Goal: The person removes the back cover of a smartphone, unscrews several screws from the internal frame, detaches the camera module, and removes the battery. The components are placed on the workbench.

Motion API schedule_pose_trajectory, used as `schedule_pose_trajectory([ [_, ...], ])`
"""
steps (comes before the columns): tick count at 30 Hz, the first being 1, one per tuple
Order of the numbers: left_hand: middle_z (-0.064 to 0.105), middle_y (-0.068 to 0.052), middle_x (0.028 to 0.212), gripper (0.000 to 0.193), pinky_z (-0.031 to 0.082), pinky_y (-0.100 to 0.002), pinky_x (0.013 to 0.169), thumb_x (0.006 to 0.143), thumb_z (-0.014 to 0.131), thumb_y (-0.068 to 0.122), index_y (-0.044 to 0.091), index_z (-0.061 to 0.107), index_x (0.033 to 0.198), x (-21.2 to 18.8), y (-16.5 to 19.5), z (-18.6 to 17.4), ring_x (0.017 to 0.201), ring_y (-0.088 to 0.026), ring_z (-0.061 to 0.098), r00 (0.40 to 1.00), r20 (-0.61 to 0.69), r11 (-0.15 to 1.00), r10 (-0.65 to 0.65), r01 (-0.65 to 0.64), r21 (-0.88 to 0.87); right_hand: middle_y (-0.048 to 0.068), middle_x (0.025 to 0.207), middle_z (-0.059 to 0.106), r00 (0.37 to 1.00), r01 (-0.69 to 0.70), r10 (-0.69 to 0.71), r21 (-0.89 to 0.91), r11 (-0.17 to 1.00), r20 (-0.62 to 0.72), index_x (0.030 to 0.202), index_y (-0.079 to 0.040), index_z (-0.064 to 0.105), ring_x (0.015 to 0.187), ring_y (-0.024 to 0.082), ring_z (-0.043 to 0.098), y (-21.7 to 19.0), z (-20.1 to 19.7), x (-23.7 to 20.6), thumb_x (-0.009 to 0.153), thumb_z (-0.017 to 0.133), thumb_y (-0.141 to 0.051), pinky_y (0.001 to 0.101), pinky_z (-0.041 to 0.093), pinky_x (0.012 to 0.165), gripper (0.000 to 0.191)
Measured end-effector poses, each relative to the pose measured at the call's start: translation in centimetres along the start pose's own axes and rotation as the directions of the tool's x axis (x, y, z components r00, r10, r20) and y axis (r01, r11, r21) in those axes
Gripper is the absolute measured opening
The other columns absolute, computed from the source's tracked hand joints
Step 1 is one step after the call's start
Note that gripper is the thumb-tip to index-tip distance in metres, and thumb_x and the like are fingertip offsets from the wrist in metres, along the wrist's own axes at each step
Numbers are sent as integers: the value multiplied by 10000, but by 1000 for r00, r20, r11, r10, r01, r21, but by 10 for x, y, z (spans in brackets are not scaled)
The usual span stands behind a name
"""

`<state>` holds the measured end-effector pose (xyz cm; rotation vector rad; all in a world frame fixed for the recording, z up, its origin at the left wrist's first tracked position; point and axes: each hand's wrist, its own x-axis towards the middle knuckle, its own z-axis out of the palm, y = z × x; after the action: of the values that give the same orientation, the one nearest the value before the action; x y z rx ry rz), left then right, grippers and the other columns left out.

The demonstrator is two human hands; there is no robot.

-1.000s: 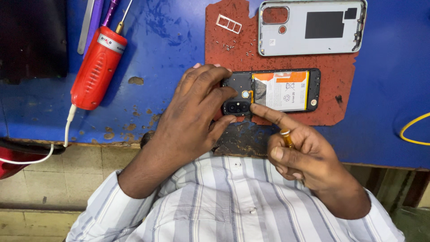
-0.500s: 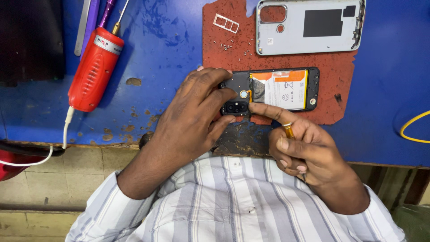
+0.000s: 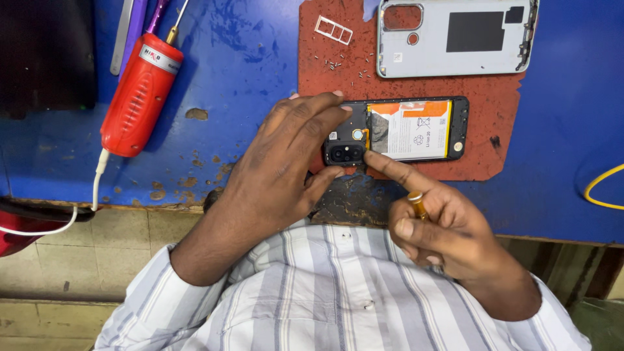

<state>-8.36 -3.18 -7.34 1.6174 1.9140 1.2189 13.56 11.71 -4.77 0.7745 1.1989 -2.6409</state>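
Hands (image 3: 286, 162) on glossy opened phone (image 3: 396, 130).

A white label with orange bands along its top and right side (image 3: 416, 129) covered the battery inside the opened phone (image 3: 458, 123), which lay on the red mat (image 3: 481, 166); small black symbols were printed on it. A narrow white label with red print (image 3: 156, 57) sat slantwise near the top of the red tool (image 3: 138, 97) on the blue worktop (image 3: 240, 58). A black rectangular patch (image 3: 474, 31) lay inside the grey back cover (image 3: 455, 58).
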Motion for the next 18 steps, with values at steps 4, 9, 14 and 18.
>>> schedule_pose_trajectory([
  [4,544,-160,1437,717,425,-495,1186,817,877,144,16,500,1413,1,1,-1,1354,-372,536,1000,11,1000,-13,13,-6,-4,632,559,998,-39,32,-133,990,-58,1663,34,198,499,28,436,-2,5,1,958,633,-127,183,316,448,844],
  [9,545,-164,1437,722,430,-492,1178,816,878,140,17,496,1416,0,1,-1,1342,-382,537,1000,8,1000,-17,17,-4,-9,633,552,998,-2,-5,-113,994,-61,1660,43,203,496,34,442,-2,8,4,956,644,-130,190,323,440,848],
  [14,551,-154,1430,726,423,-496,1185,818,875,150,22,488,1419,1,-1,-1,1348,-372,544,1000,11,1000,-6,6,-1,-11,654,537,998,9,-10,-20,1000,-60,1644,70,231,476,23,408,-2,5,3,957,634,-102,184,323,431,814],
  [18,550,-162,1433,726,424,-496,1183,820,876,145,23,486,1420,1,-1,-1,1346,-378,541,1000,2,1000,-1,1,0,24,675,561,999,-12,14,46,999,-46,1639,66,223,463,25,397,-1,-1,3,954,629,-100,181,320,423,814],
])
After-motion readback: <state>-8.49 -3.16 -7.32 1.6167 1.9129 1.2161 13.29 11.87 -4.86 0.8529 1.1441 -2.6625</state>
